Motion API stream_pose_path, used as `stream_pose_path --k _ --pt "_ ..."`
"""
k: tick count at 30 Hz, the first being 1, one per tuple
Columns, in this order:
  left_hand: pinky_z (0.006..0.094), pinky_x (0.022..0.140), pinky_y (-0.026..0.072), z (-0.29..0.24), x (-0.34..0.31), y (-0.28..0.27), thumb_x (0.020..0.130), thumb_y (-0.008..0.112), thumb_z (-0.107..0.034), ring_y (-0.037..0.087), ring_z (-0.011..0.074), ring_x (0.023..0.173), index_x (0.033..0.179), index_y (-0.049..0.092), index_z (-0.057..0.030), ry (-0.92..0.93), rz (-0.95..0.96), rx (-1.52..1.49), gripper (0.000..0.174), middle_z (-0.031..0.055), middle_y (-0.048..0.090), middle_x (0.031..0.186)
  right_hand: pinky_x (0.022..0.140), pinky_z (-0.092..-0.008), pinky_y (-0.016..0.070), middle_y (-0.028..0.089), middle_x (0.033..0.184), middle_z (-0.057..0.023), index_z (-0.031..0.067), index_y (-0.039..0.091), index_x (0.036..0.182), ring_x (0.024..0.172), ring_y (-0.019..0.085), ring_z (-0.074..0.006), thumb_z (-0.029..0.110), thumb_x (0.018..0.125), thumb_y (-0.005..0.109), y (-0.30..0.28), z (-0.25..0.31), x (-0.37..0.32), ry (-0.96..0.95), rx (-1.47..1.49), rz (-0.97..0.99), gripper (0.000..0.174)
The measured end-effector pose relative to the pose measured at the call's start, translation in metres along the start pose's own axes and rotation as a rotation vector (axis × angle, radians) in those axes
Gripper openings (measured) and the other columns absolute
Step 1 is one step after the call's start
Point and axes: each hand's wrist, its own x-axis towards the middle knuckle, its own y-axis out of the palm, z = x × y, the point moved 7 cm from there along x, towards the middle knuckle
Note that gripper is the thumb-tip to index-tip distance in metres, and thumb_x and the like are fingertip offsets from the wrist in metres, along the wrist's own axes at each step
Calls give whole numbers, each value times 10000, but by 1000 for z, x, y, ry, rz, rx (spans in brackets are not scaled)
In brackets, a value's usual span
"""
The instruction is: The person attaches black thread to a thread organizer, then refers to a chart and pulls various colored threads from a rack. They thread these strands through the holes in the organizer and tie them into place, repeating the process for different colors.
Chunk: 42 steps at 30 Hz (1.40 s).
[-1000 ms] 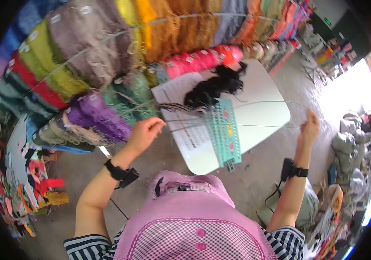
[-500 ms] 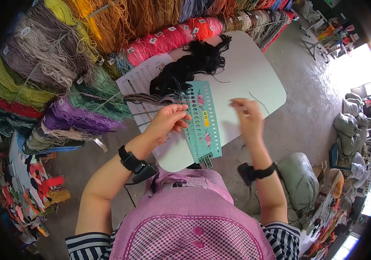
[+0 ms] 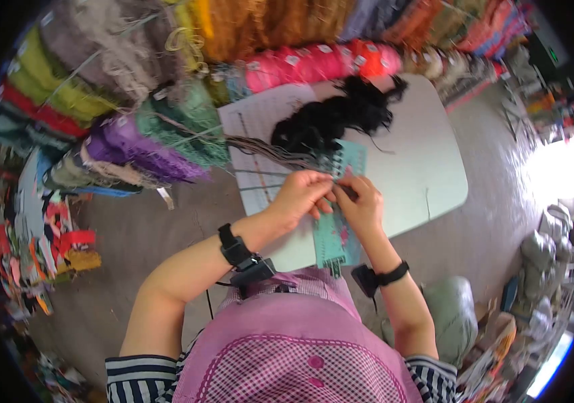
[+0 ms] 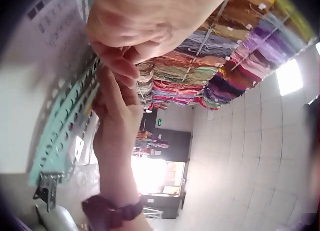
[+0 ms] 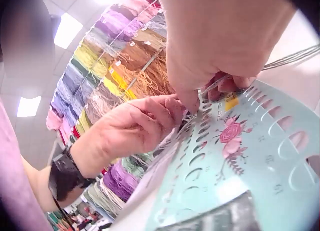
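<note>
A teal card with rows of holes and pink flowers point(image 3: 330, 250) lies on the white table, a metal clip point(image 4: 48, 186) at its near end. My left hand point(image 3: 299, 200) is at the card's left row of holes, fingertips pinching thread. Close against it, my right hand point(image 3: 362, 207) pinches thin grey thread point(image 5: 292, 58), whose strands trail out past the fingers. The fingertips of both hands meet over the card's edge. A bundle of grey threads point(image 3: 267, 152) hangs from the card's left side. Above it lies a tangled black skein point(image 3: 330, 121).
The white table point(image 3: 428, 161) carries a printed sheet point(image 3: 253, 121) under the threads. Racks of colourful yarn, including a pink roll point(image 3: 287, 67) and purple skeins point(image 3: 136, 149), stand beyond and left. A stuffed sack point(image 3: 451, 316) sits on the floor at right.
The right hand, earlier stretched far right with thread drawn out, has come back left to the card. The left hand has moved right onto the card's edge, and both hands now meet.
</note>
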Motion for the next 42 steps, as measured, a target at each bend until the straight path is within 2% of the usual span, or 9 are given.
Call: stream_pose_path --k 15,20,26,29,31,33,39,40,42 --pt "228 496 488 -6 8 -2 865 598 -89 628 92 642 901 665 11 116 68 402 125 38 667 776 571 -213 404 585 751 7 11 628 928 611 445 -52 113 697 761 -2 -4 -20 324 274 84 286" --pt "203 526 454 -16 -6 2 872 510 -61 604 100 586 945 648 -31 -138 367 -453 159 68 650 788 552 -223 390 522 702 22 16 610 967 596 424 -57 106 692 755 -1 3 -20 330 187 85 324" --pt "254 539 460 0 4 15 903 571 -218 606 117 610 917 628 -10 -32 334 539 216 80 629 718 544 -259 379 386 683 21 51 532 1115 577 391 -114 107 616 753 -3 10 -20 180 47 -13 548" --pt "333 607 435 -26 6 6 851 688 -261 557 159 653 866 641 -22 434 333 840 244 56 591 695 561 -262 407 459 712 2 47 552 1088 588 432 -111 134 631 761 2 10 -18 203 -6 71 509" --pt "293 589 429 -47 -2 -31 874 672 -292 533 122 642 893 646 -46 674 138 894 248 20 579 725 590 -268 441 541 757 -19 45 572 1062 610 485 -115 149 646 763 6 8 -17 260 25 107 469" --pt "239 579 416 -48 -13 -91 900 648 -323 506 82 645 904 640 -69 146 29 400 255 -27 554 752 600 -271 452 567 778 -28 43 579 1051 618 505 -120 162 654 763 6 7 -17 274 8 111 454" --pt "207 465 262 -72 -81 -263 864 595 -320 411 37 540 724 523 -149 116 -581 155 232 -52 479 659 606 -291 459 580 783 -36 43 579 1058 604 516 -135 198 671 759 8 7 -16 263 -76 120 454" --pt "260 481 351 -76 -95 -287 880 595 -324 501 112 541 789 585 -103 131 -728 208 239 -1 523 640 601 -297 456 574 777 -32 44 574 1067 591 510 -135 205 675 757 9 7 -16 272 -84 134 461" --pt "340 564 460 -95 -103 -313 888 605 -275 598 238 623 894 635 -69 359 -982 1184 208 67 596 744 626 -314 457 570 815 -46 41 560 1093 632 519 -157 219 678 764 10 8 -17 290 -91 166 495"
